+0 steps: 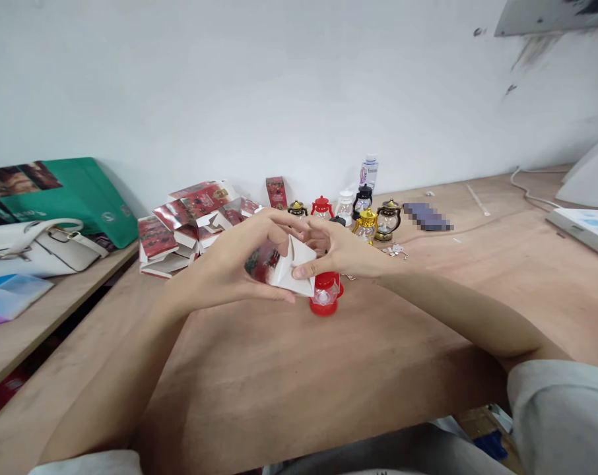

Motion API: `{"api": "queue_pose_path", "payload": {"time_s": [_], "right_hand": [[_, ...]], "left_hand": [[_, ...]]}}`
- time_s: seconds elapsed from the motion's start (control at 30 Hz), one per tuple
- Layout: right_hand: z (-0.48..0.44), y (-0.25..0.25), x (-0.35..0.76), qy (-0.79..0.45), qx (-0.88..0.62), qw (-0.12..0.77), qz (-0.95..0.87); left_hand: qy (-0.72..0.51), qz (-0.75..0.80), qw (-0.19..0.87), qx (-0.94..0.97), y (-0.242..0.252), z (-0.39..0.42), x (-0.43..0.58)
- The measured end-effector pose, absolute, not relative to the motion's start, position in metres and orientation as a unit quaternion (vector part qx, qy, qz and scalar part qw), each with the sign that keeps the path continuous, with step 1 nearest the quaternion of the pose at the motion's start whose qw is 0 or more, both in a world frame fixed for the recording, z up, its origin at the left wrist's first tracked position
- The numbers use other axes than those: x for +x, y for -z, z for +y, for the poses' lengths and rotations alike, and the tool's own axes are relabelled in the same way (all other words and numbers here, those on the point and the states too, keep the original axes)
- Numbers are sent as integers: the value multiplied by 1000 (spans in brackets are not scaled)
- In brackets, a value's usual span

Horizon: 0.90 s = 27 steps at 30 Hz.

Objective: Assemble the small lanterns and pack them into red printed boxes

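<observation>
is showing as a small card box [284,272], is lying sideways across the middle of the grip and is tilting slightly down toward the grip's right. is bearing glossy dark red print [265,262] with some green at the grip's left. is ending in plain white, creased flaps [301,253] at the grip's right, partly peaking upward.

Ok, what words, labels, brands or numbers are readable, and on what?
No text reads clearly.
Held red-and-white cardboard box: none legible.
Large green bag: pale lettering, blurred.
Piled red cardboard boxes: lettering too small.
Upright red cardboard box: too small.
Clear plastic bottle: label too small.
</observation>
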State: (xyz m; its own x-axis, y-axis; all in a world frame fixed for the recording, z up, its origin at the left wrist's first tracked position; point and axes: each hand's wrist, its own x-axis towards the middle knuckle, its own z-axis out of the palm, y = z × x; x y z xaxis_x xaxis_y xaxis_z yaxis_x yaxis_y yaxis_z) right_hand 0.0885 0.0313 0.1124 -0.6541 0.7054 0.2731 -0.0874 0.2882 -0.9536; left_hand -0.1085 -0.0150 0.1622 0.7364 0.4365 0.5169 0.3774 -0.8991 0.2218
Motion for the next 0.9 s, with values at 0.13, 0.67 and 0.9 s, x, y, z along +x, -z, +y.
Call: {"api": "queue_pose_path", "payload": {"time_s": [0.13,0.67,0.9], "right_hand": [[25,-117,89,-627,-147,319,-696],[36,-117,90,-590,-182,370,-694],[44,-126,99,-631,-248,441,-588]], "left_hand": [[-343,174,30,923,-165,-19,-106],[-502,65,-337,794,-162,-16,-111],[-609,193,-226,735,-152,13,-135]]}}
